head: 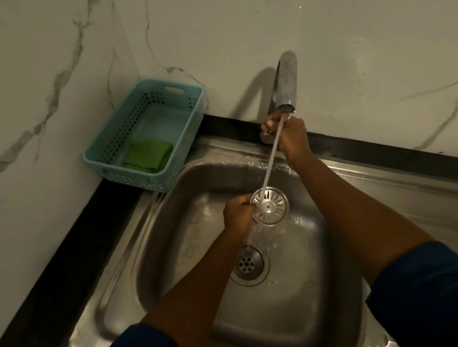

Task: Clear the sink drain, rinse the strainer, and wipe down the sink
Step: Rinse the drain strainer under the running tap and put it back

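A round slotted metal strainer is held above the steel sink by my left hand, which grips its left edge. A thin stream of water falls from the tap spout onto the strainer's upper left side. My right hand is wrapped around the tap handle below the spout. The open drain with its small holes lies in the basin floor under my left forearm. A folded green cloth rests in the teal basket.
A teal perforated plastic basket stands on the counter at the sink's back left corner against the marble wall. A black strip runs along the wall behind the sink. A steel drainboard extends to the right.
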